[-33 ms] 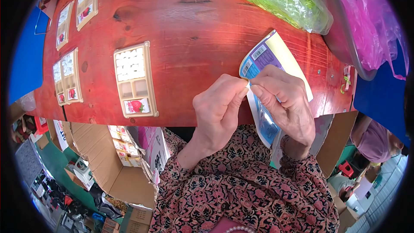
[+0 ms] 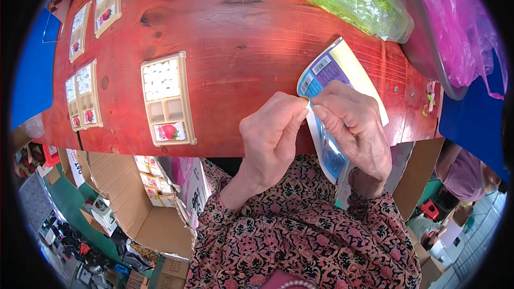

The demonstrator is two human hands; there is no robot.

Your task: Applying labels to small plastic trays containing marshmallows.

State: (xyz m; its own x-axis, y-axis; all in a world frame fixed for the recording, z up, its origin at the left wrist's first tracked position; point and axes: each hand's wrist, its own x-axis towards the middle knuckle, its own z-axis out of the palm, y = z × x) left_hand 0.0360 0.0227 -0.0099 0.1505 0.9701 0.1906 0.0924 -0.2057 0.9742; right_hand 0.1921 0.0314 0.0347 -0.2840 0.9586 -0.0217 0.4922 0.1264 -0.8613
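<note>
A bent printed card (image 2: 336,69), blue and purple with barcodes and a pale yellow side, stands over the near right of the table. Its lower part, blue with a white edge, hangs past the table's front edge toward my lap. Both hands meet at the card's left edge. My left hand (image 2: 273,134) is closed, thumb and forefinger pinched at that edge. My right hand (image 2: 356,128) is closed over the card, its thumb tip close to the left one. Whether anything small sits between the fingertips is hidden.
To the left on the red table (image 2: 230,48) lie several beige trays, the nearest tray (image 2: 183,101) holding white pieces and a strawberry-print packet. A green bag (image 2: 348,0), a grey basin rim (image 2: 458,88) and a pink bag (image 2: 460,37) occupy the far right. An open carton (image 2: 120,182) stands below, left.
</note>
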